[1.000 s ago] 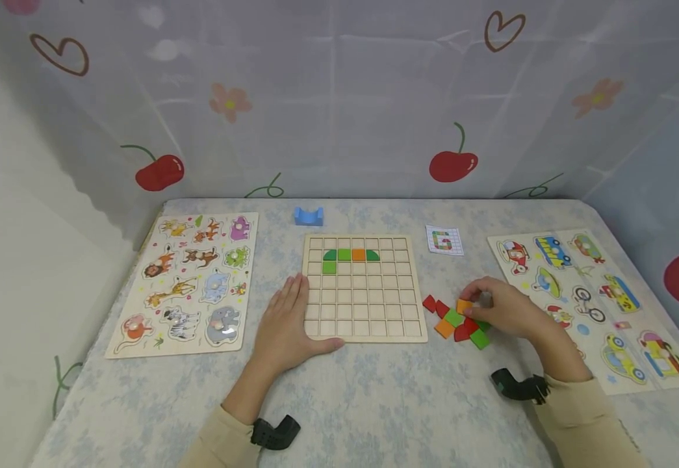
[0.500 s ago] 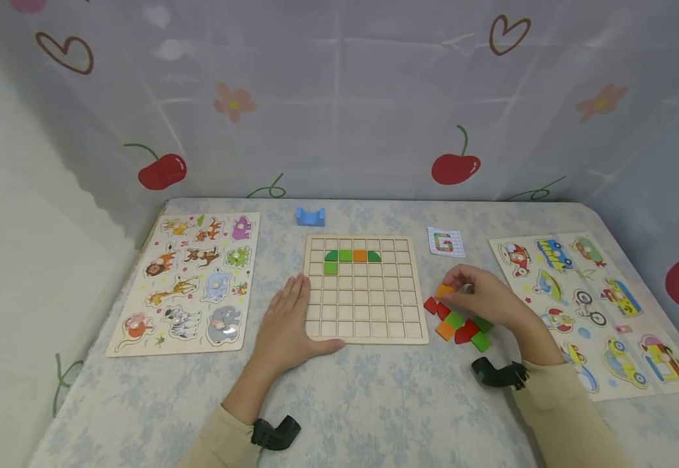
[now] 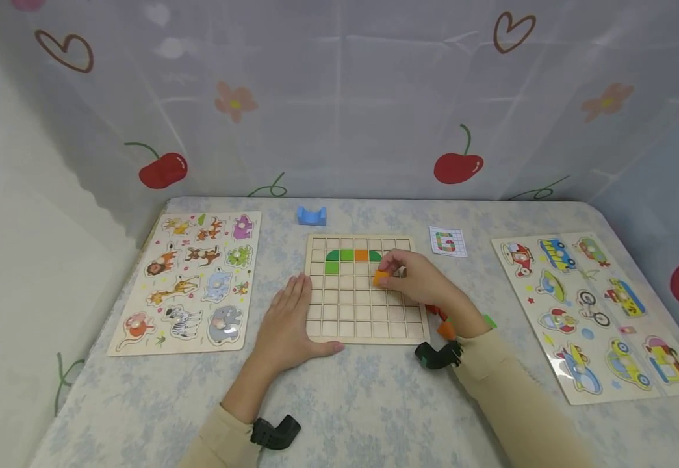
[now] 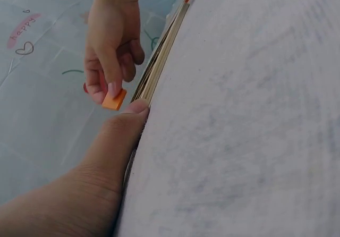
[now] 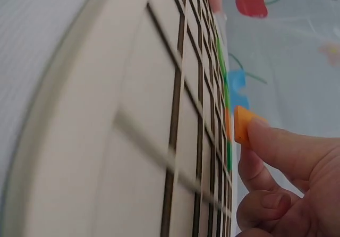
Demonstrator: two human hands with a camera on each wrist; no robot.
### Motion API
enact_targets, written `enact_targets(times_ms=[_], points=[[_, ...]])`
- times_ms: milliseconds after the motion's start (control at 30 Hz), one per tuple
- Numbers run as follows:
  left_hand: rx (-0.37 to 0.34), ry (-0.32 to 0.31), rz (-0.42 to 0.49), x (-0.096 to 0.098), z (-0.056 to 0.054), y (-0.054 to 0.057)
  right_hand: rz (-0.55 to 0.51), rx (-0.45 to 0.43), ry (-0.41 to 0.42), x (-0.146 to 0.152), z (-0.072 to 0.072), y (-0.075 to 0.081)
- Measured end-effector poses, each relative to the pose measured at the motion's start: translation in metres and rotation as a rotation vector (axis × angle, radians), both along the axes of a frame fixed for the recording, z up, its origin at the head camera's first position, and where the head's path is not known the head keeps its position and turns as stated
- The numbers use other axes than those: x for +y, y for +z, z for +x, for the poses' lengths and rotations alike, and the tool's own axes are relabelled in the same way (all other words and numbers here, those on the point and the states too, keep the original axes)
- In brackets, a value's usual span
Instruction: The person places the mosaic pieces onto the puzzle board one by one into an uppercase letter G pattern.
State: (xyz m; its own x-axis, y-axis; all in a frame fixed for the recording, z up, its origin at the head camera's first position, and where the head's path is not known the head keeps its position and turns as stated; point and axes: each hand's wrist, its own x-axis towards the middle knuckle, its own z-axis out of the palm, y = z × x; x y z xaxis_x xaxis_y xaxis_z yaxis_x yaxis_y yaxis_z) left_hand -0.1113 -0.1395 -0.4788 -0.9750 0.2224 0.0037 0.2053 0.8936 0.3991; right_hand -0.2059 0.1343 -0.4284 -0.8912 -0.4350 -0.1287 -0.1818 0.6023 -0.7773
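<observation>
An orange square tile [image 3: 381,278] is pinched between thumb and fingers of my right hand [image 3: 416,278], above the right half of the wooden grid board [image 3: 345,313]. In the right wrist view the orange tile [image 5: 242,124] is held off the board's surface. My left hand [image 3: 285,325] lies along the board's left edge with its fingers straight and its thumb at the front left corner. Set in the upper cells are a dark green rounded piece [image 3: 333,255], a light green square [image 3: 347,255], an orange square [image 3: 361,255] and another dark green piece [image 3: 375,256]. Below the first sits a light green square [image 3: 331,268].
Loose red, orange and green tiles [image 3: 447,330] lie right of the board, partly hidden by my right forearm. A pattern card [image 3: 448,242] and a blue stand [image 3: 312,216] are behind. An animal puzzle [image 3: 184,286] lies left, a vehicle puzzle [image 3: 599,318] right.
My right hand has carried the orange tile from the loose pile leftward, over the board. My left hand stays at the board's edge.
</observation>
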Motion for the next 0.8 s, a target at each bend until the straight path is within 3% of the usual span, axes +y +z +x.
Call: enact_targets(times_ms=[300,800], points=[[-0.006,-0.013,-0.019,-0.001,-0.001,0.000,-0.018,0.028,0.090,-0.049,-0.006,-0.006],[0.002,-0.017,-0.020,-0.001,-0.001,0.001,0.032,0.106,0.084,-0.086,-0.002,-0.009]])
